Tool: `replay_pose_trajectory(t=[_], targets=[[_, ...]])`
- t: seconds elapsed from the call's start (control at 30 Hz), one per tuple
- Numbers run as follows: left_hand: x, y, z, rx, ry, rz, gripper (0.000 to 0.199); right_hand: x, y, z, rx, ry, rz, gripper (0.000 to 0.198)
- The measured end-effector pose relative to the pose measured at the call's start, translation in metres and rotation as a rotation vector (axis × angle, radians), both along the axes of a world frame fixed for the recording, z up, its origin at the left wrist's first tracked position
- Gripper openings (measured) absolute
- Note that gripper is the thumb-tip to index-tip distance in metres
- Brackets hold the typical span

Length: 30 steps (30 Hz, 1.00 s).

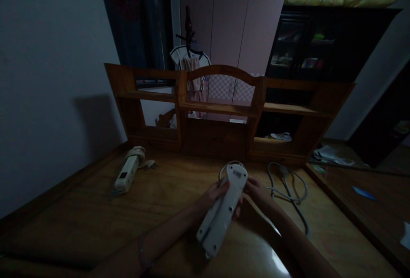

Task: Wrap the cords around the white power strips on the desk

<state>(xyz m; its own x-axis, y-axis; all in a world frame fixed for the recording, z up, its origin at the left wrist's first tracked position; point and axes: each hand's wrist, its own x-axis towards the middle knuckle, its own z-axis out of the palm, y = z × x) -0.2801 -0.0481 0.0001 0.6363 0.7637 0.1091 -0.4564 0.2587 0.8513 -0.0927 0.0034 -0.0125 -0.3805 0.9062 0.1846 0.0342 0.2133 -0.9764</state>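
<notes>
On the left, a wound-up power strip (125, 176) is lying on the bench (173, 192), its plug (153, 164) beside it. In the middle, the left hand (212, 197) is clamping round a white power strip (223, 210) over the bench, screw-holed face up. At its far end the right hand (256, 190) is showing partly hidden fingers, their grip impossible to tell, while farther right a grey cable (292, 200) is lying looped.

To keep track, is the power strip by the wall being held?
No, that power strip lies on the desk, apart from the left hand and the right hand.
</notes>
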Motion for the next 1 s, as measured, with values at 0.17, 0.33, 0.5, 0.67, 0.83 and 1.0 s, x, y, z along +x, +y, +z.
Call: replay_pose_trajectory(t=[0.17,0.33,0.5,0.67,0.83,1.0], targets=[[0.000,0.010,-0.001,-0.022,-0.011,0.271,0.044,-0.012,-0.001,0.004,0.240,-0.108,-0.007,0.033],[0.005,0.002,0.002,-0.012,0.054,0.324,0.046,-0.010,-0.003,0.006,0.508,-0.346,-0.267,0.021],[0.001,0.002,0.007,0.056,0.119,0.527,0.047,0.001,0.000,0.008,0.620,-0.509,-0.417,0.014],[-0.023,0.017,0.016,0.212,0.329,1.012,0.046,0.006,-0.004,0.005,0.660,-0.548,-0.387,0.016],[-0.042,0.032,0.021,0.406,0.609,1.187,0.046,0.004,-0.007,-0.001,0.801,-0.578,-0.386,0.025],[-0.044,0.035,0.018,0.691,1.023,1.219,0.056,0.005,-0.013,-0.001,0.915,-0.660,-0.419,0.026]])
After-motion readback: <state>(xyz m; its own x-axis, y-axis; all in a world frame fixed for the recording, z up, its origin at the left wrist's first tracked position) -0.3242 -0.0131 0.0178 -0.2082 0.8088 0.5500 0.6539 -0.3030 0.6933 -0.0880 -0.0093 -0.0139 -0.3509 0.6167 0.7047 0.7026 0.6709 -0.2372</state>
